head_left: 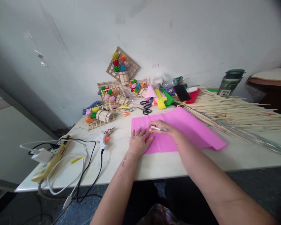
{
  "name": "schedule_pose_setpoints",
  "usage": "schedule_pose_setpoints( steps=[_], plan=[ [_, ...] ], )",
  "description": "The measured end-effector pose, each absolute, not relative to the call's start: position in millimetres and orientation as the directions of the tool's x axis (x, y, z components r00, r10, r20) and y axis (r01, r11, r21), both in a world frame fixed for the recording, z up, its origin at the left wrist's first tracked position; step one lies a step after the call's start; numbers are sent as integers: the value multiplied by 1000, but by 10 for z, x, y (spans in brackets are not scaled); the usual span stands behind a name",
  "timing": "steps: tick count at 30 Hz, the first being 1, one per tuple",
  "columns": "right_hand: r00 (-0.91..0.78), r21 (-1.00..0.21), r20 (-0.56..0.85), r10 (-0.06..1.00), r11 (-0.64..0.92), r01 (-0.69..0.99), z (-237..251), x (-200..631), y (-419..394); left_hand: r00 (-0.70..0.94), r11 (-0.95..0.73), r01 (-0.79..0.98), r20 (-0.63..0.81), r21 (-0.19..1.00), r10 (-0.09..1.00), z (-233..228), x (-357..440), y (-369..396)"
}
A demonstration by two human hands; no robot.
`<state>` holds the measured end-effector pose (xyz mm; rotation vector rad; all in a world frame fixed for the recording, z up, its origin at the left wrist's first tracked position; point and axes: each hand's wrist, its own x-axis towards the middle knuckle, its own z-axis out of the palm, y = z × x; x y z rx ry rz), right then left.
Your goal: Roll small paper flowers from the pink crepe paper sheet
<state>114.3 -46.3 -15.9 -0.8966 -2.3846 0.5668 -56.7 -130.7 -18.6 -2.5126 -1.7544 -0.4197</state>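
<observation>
Several small stick baskets hold coloured paper flowers at the table's left rear. Left hand lies flat, fingers spread, on the pink paper sheet at centre. Right hand pinches a white pen over it.

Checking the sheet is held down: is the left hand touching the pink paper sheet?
Touching. The head view shows the left hand lying flat, fingers spread on the pink paper sheet.

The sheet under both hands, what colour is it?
Bright pink sheet, plain and unpatterned, flat on the table; the head view shows it.
</observation>
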Motion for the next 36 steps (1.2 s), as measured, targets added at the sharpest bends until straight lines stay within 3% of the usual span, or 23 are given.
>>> schedule_pose_setpoints(
  steps=[8,15,24,36],
  plan=[
    [-514,-612,374,772,622,488,-187,1193,-417,338,-370,927,289,63,896,-230,-577,-1293],
    [-537,-589,290,792,590,552,-240,1177,-397,330,-361,931,300,53,895,-231,-559,-1284],
    [-545,-695,236,804,532,483,-299,1154,-370,306,-338,939,283,70,909,-211,-534,-1300],
    [-548,-708,249,799,536,459,-199,1160,-435,327,-357,932,289,57,900,-241,-505,-1294]
  ],
)
